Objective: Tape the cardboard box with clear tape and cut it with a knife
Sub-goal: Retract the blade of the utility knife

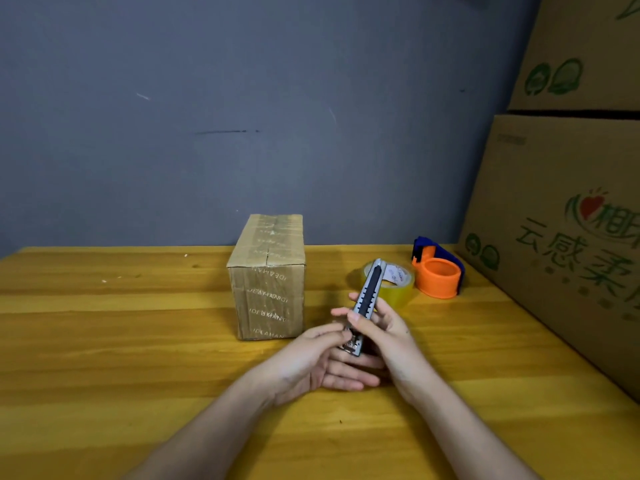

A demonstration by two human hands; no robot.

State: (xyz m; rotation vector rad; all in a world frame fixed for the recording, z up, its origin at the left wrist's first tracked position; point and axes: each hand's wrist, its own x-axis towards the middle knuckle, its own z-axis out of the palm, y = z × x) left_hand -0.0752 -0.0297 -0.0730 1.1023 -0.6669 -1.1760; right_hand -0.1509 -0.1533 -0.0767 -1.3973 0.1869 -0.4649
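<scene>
Gripping the knife [367, 299] in both hands, left [311, 358] and right [384, 334], I see the box [268, 275] upright on the yellow wood table [104, 341], tape [398, 282] beside it, grey wall [242, 98] behind, cartons [568, 220] stacked right.

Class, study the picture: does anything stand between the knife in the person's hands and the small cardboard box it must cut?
Nothing visible does. Both hands, left hand and right hand, hold the knife just right of the cardboard box, with only bare table between. The tape roll and orange dispenser lie farther right, off that path.
</scene>
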